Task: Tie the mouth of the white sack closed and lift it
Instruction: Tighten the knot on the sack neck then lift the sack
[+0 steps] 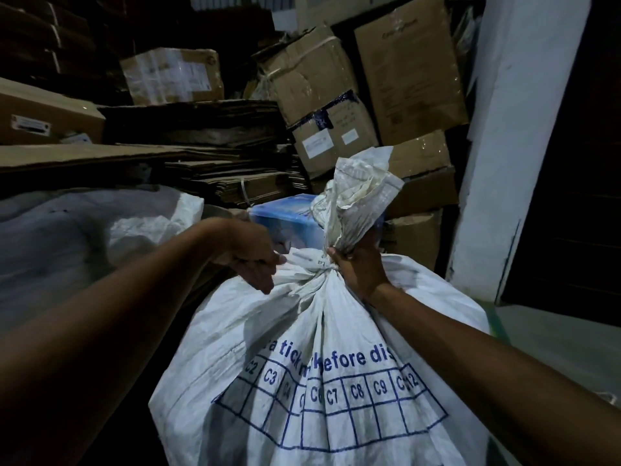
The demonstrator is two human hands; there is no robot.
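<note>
A full white woven sack (pixel 302 358) with a blue printed grid and lettering stands in front of me. Its mouth is gathered into a tight neck (pixel 322 272). Above the neck the loose fabric (pixel 361 193) flares upward. My right hand (pixel 358 264) is clenched around the bunched neck from the right. My left hand (pixel 250 258) pinches a flap of the sack's fabric just left of the neck, pulling it sideways. Whether a cord circles the neck cannot be told.
Another white sack (pixel 84 230) lies at the left. Stacked and flattened cardboard boxes (pixel 322 105) fill the back. A blue plastic container (pixel 285 220) sits behind the sack. A white pillar (pixel 504 146) and a dark doorway (pixel 571 196) stand at the right.
</note>
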